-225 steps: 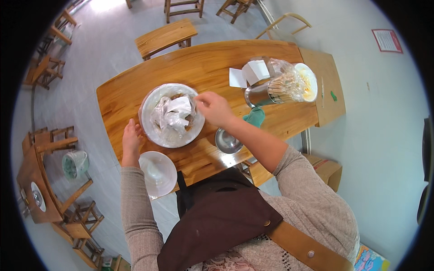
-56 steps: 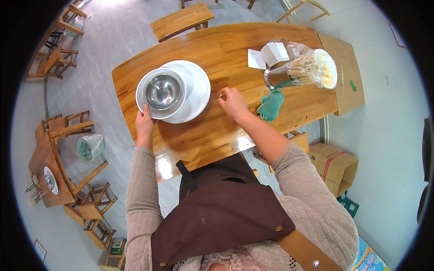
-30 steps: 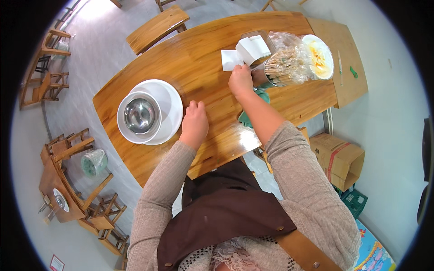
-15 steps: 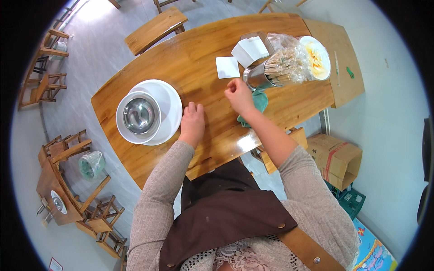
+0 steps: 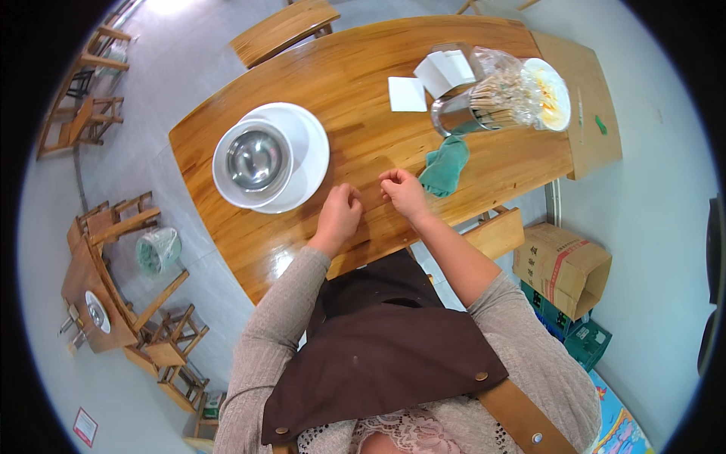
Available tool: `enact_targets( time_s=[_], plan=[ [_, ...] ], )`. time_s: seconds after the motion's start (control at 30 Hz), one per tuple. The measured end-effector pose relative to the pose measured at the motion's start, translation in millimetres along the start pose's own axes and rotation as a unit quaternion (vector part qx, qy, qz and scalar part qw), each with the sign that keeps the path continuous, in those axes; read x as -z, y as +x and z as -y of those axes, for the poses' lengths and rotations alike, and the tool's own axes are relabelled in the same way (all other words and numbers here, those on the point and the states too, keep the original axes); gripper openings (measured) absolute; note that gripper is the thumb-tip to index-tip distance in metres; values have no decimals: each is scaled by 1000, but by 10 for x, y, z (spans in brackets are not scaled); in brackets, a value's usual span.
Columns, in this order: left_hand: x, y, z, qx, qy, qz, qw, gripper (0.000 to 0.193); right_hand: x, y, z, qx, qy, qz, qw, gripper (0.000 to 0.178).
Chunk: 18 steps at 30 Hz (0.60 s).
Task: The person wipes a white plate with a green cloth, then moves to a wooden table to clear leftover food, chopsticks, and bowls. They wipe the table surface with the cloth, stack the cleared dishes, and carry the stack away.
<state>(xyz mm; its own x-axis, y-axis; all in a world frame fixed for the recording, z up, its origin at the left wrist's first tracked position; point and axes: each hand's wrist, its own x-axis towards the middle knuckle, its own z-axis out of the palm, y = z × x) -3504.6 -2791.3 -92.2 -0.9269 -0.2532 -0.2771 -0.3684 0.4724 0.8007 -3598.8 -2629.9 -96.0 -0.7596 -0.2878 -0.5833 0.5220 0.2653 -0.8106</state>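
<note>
My left hand (image 5: pixel 339 216) is over the near part of the wooden table (image 5: pixel 363 144), its fingers curled in and no thing showing in them. My right hand (image 5: pixel 405 194) faces it a short gap away, fingers bent toward the thumb, likewise without a visible thing. Just right of that hand lies a crumpled green cloth (image 5: pixel 445 166). Left of my left hand, a white plate (image 5: pixel 314 155) carries a white bowl (image 5: pixel 227 193) with a shiny metal bowl (image 5: pixel 255 157) inside it. Neither hand touches these.
A metal holder (image 5: pixel 456 113) full of wrapped sticks lies tilted, beside white napkins (image 5: pixel 446 72) and a separate white square (image 5: pixel 407 94). Behind stands a stained white dish (image 5: pixel 556 94). A stool (image 5: pixel 491 234), cardboard box (image 5: pixel 563 261) and green crates (image 5: pixel 586 344) are at the right.
My right hand has drawn back from beside the stick holder toward me, uncovering the green cloth. My left hand has come away from the plate's edge. The view has shifted slightly.
</note>
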Motion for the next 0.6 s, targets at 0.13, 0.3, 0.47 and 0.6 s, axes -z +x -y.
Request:
enact_targets(
  time_s=[0.13, 0.3, 0.47, 0.6],
  plan=[
    [189, -472, 156, 183, -331, 12, 926, 6, -202, 73, 30, 84, -122, 19, 989, 16],
    [631, -824, 261, 276, -656, 40, 701, 8, -433, -14, 86, 49, -111, 37, 992, 14],
    [1175, -1131, 327, 214, -803, 19, 556, 5, -879, -419, 316, -92, 29, 172, 980, 13],
    [1808, -1475, 623, 132, -839, -49, 526, 10, -1555, -791, 557, -134, 70, 271, 951, 11]
  ],
)
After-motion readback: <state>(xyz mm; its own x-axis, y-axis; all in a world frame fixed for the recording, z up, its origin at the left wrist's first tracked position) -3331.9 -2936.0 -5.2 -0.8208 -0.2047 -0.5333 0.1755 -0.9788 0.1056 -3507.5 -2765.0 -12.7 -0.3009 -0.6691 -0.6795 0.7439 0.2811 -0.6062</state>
